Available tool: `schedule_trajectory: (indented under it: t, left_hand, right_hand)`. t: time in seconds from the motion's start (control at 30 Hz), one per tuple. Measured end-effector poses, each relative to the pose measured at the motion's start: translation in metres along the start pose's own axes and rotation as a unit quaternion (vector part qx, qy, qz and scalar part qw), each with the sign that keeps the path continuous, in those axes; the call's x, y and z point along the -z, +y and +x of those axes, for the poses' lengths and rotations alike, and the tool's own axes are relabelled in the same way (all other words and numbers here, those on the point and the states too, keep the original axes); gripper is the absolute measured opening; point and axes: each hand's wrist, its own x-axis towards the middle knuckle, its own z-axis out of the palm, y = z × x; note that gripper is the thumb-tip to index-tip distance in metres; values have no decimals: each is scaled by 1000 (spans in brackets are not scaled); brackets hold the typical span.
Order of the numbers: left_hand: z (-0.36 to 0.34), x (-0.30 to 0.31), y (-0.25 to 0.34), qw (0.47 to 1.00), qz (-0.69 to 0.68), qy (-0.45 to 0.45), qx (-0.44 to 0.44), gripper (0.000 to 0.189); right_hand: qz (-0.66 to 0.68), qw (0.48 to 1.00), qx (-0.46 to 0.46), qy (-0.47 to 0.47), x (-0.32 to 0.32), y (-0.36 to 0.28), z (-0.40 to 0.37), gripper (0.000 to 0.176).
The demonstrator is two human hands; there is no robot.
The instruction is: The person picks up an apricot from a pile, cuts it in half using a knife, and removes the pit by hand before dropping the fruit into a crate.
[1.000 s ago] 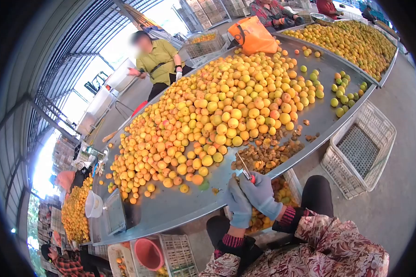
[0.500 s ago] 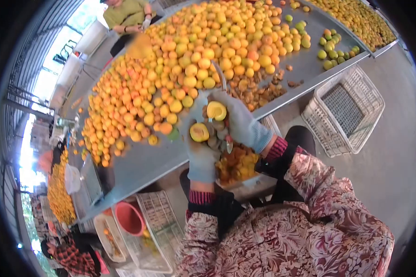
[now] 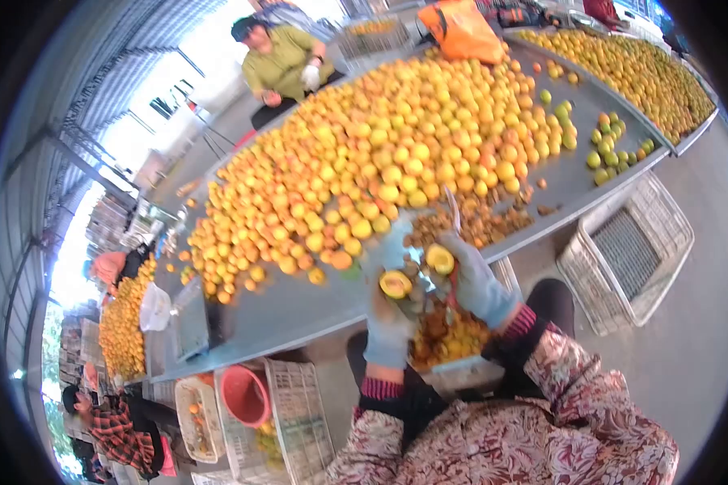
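Left hand (image 3: 390, 323), gloved: fingers clasp an apricot half (image 3: 395, 284), cut face up. Right hand (image 3: 477, 283), gloved: fingers grip the second half (image 3: 440, 259) and a knife (image 3: 455, 212), blade upward. Both hover over the near edge of the metal table (image 3: 299, 315), above a crate (image 3: 455, 373) of cut fruit. Apricot pile (image 3: 396, 153): table middle. Pits (image 3: 481, 222): near edge. Orange bag (image 3: 461, 28): far edge, print unreadable.

Pretty clearly a fruit sorting and pitting shed, not anyone's kitchen. There's a long grey sheet-metal desk (image 3: 299, 315) buried under a huge heap of yellow-orange apricots (image 3: 380, 162), and a second metal desk (image 3: 694, 129) behind it is just as loaded. A brown pile of pits (image 3: 477, 222) sits at the near edge. White plastic lattice crates (image 3: 627, 250) and a red plastic basin (image 3: 247, 394) stand on the bare concrete floor (image 3: 704, 356). It's got a corrugated metal roof on steel beams (image 3: 65, 121) and open sides, and other people are working there, like the one in the green shirt (image 3: 283, 61).
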Motion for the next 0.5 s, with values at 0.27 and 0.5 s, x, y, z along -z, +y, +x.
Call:
schedule_trajectory:
  t: [0.27, 0.5]
  left_hand:
    - [-17, 16, -7, 997, -60, -47, -31, 42]
    - [-20, 47, -3, 991, -13, -101, -92, 42]
  right_hand:
    - [16, 997, -78, 15, 13, -26, -17, 31]
    - [-74, 995, -61, 11, 30, -27, -38, 27]
